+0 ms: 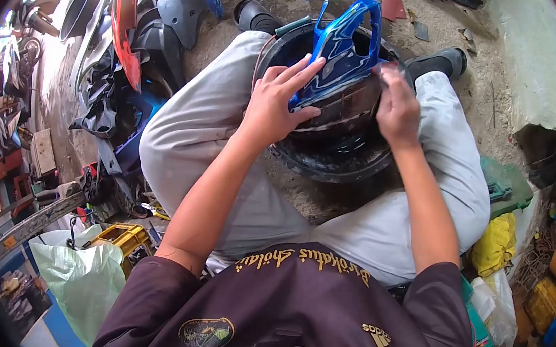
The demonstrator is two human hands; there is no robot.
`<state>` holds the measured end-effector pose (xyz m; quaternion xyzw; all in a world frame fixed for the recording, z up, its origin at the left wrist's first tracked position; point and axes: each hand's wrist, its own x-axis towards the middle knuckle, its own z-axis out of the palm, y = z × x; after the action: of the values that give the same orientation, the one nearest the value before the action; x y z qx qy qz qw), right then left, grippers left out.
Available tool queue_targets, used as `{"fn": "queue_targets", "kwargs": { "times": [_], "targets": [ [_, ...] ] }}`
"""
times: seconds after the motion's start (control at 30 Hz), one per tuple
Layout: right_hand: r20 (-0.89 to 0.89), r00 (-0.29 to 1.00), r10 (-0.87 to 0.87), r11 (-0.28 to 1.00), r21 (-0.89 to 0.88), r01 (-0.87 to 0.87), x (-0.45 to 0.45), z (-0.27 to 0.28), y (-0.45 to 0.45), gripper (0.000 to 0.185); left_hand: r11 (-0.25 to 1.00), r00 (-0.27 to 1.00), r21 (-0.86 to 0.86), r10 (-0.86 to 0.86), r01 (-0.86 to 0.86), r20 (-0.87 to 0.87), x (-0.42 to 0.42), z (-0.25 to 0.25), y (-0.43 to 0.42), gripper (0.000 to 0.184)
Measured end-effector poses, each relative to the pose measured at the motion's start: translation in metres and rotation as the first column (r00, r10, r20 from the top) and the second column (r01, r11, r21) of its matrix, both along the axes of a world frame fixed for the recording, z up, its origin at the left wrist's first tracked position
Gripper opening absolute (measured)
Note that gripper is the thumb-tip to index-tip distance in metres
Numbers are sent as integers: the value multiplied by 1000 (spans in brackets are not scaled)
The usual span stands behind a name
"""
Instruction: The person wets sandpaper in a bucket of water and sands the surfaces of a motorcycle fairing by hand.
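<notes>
Glossy blue plastic panel above round black basin, left hand grasping the panel's left edge, right hand blurred at its right, that grip I can't tell.

Rough, dusty floor: black basin on it; beyond, red scrap, grey scrap.

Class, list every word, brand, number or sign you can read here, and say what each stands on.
"adidas": on the dark shirt.
"Barokatus Shola...": gold lettering upside down across the shirt; spelling uncertain.
Badge on the shirt: lettering too small to read.
Blue panel: swirled pattern, no readable words.
</notes>
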<state>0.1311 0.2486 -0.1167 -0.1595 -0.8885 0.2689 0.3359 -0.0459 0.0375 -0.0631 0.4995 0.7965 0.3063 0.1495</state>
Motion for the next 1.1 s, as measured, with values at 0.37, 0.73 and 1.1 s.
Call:
{"fn": "queue_targets", "kwargs": {
  "times": [0.37, 0.73, 1.1],
  "targets": [
    [-67, 996, 51, 997, 54, -48, 3, 1, -32, 25, 1000, 1000, -15, 8, -8, -15, 0, -5, 3, 101],
    [63, 998, -25, 999, -22, 27, -2, 11, -20, 25, 1000, 1000, -24, 10, -10, -19, 0, -6, 1, 100],
    [52, 994, -96, 991, -86, 100, 0, -4, -13, 25, 1000, 1000, 2, 13, -13, 3, 0, -8, 3, 99]
  ]
}}
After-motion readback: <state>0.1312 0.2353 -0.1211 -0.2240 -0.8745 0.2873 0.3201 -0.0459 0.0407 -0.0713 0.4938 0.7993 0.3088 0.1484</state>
